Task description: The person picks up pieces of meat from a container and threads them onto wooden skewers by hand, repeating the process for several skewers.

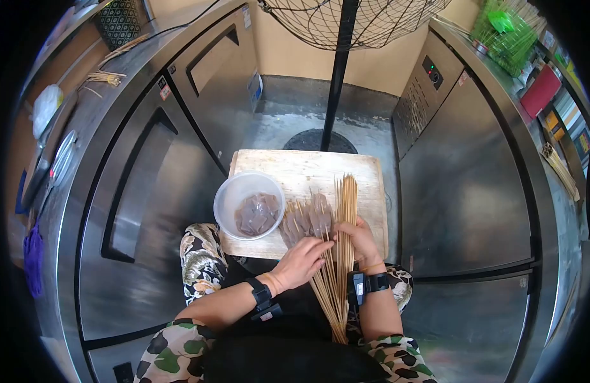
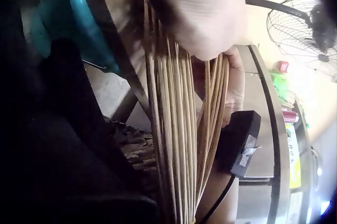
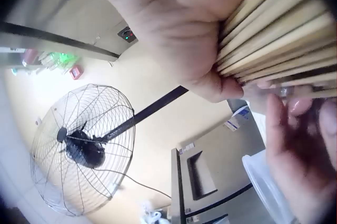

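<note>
A thick bundle of plain bamboo skewers [image 1: 347, 204] stands in the grip of my right hand [image 1: 362, 241], its fingers and thumb wrapped round it. Beside it, my left hand [image 1: 301, 262] reaches in with curled fingers and pinches among the skewers [image 2: 174, 129] that fan toward my lap. Greyish, translucent slices threaded on skewers [image 1: 317, 217] lie on the wooden board [image 1: 371, 210] just beyond my left fingertips. On the board's left stands a clear plastic tub [image 1: 219, 207] with more loose grey slices [image 1: 256, 214] in it. My left palm hides part of the skewers in the left wrist view.
Steel cabinets [image 1: 148, 191] flank me on the left and right [image 1: 464, 179]. Behind the board rises a fan [image 3: 84, 140] on a black pole [image 1: 336, 89]. Loose skewers [image 1: 106, 78] lie on the left counter; a green bag of skewers [image 1: 505, 38] sits at the far right.
</note>
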`<move>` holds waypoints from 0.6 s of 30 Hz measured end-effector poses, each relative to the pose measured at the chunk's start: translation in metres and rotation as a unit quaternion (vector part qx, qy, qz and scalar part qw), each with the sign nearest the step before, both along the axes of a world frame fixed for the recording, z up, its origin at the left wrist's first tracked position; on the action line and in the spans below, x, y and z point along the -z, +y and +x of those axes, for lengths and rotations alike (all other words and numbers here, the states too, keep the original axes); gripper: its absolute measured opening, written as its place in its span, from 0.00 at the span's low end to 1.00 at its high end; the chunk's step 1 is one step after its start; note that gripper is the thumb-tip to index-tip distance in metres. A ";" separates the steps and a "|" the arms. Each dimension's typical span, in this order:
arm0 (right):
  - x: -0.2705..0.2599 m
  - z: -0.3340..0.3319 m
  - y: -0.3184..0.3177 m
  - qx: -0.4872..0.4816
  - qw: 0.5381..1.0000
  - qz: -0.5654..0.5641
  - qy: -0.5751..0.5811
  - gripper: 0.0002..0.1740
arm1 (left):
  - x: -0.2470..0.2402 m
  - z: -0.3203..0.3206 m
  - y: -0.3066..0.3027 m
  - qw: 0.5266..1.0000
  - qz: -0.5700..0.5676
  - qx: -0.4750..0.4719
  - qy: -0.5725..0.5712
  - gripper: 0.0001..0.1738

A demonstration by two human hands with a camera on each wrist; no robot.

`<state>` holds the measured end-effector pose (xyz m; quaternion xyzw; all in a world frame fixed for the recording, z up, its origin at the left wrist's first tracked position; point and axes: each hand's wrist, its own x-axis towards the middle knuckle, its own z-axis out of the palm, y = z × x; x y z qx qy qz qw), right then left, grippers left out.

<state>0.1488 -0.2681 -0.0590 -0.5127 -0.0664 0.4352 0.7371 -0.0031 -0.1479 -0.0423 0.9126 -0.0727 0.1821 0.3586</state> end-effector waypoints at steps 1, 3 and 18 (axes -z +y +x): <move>0.004 0.002 0.000 -0.004 1.000 -0.002 0.005 0.07 | 0.001 0.000 -0.001 1.000 0.012 0.000 0.003 0.22; 0.002 0.002 -0.001 -0.011 1.000 0.001 0.020 0.05 | 0.002 0.001 -0.003 0.999 0.038 0.000 0.008 0.19; -0.009 -0.006 0.021 -0.132 0.975 0.104 0.146 0.10 | -0.039 -0.009 0.037 0.993 0.072 0.090 -0.005 0.13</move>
